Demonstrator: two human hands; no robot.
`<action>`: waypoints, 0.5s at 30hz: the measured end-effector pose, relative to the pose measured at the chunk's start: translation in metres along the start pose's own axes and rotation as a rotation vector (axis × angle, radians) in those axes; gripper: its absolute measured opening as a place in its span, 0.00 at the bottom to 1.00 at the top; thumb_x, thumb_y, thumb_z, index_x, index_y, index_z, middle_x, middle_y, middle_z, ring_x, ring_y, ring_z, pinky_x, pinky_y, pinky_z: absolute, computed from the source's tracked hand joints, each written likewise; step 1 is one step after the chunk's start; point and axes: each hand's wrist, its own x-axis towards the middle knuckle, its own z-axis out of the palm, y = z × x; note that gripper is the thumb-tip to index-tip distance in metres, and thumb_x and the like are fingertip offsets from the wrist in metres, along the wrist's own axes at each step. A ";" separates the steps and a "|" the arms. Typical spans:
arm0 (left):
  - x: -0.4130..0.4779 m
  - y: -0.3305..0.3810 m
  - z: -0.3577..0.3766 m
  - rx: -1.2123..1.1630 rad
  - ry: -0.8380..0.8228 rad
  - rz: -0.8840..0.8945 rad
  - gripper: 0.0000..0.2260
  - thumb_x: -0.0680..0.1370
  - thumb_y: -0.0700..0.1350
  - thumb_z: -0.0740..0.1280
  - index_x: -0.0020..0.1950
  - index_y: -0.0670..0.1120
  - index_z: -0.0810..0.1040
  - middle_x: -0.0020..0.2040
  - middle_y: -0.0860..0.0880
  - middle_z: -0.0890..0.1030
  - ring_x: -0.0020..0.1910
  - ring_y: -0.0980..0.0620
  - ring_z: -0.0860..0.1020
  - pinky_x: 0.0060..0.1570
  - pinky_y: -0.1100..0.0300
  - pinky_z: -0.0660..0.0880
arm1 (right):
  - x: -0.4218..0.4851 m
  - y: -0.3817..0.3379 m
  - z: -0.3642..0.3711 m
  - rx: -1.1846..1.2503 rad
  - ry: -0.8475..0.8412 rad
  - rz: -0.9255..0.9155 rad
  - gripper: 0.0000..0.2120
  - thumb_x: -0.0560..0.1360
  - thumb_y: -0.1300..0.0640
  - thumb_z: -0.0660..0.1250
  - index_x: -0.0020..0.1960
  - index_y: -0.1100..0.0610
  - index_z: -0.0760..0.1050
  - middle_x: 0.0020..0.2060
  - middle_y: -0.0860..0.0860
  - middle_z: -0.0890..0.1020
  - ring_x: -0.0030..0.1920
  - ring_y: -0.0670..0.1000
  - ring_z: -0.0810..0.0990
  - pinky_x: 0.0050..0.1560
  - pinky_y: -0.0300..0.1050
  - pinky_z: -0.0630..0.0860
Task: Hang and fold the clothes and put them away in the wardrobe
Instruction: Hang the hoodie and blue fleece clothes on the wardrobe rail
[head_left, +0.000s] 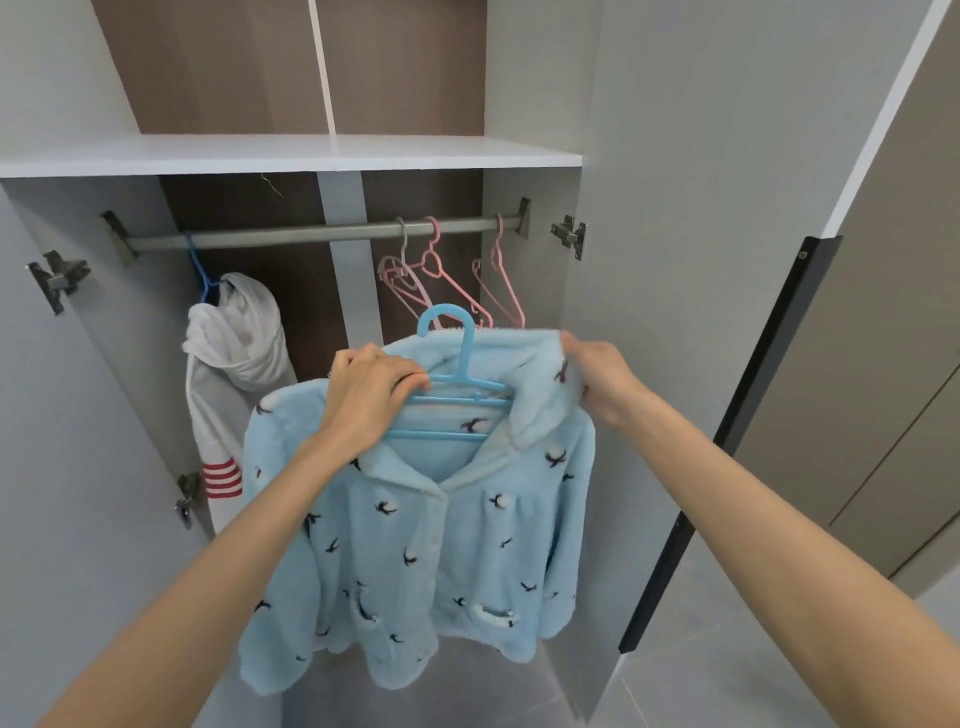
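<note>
**Head view: blue fleece top on its hanger, held up below the wardrobe rail**

Head view, looking into an open wardrobe (530, 78). Both arms reach forward, holding a pale blue fleece top (441, 545) with a bird print, already on a blue hanger (466, 358). The left hand (371, 395) has its fingers (410, 382) curled round the hanger's bars, just left of the stem. The right hand (597, 374) pinches the top's raised collar at the right.

The hanger's long axis runs left to right, roughly in line with the grey rail (311, 236). The hook points up, with the rail above and beyond it. The left hand is nearer the hook, so it would probably carry the lift. A bare stretch of rail lies between a white garment (234, 332) hanging at the left and empty pink hangers (452, 280) at the right.
</note>
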 end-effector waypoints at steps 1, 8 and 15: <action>-0.001 -0.002 0.000 0.002 -0.019 -0.022 0.10 0.80 0.49 0.63 0.44 0.53 0.83 0.44 0.57 0.82 0.45 0.54 0.69 0.50 0.59 0.57 | 0.000 -0.006 -0.001 0.205 -0.017 0.039 0.16 0.81 0.53 0.61 0.53 0.67 0.77 0.44 0.59 0.81 0.46 0.55 0.80 0.48 0.48 0.77; 0.005 -0.011 -0.007 -0.046 0.013 -0.096 0.11 0.80 0.48 0.62 0.41 0.55 0.81 0.41 0.58 0.79 0.45 0.56 0.68 0.52 0.57 0.57 | -0.012 0.013 -0.005 0.717 -0.028 0.222 0.14 0.82 0.60 0.58 0.61 0.67 0.74 0.53 0.62 0.79 0.56 0.59 0.79 0.59 0.52 0.75; -0.007 0.008 0.007 -0.062 -0.150 -0.058 0.09 0.79 0.51 0.64 0.43 0.55 0.83 0.43 0.62 0.78 0.53 0.55 0.68 0.69 0.41 0.50 | -0.019 0.025 -0.026 -1.193 0.008 -0.305 0.21 0.73 0.64 0.62 0.65 0.56 0.70 0.63 0.56 0.70 0.64 0.60 0.65 0.56 0.52 0.70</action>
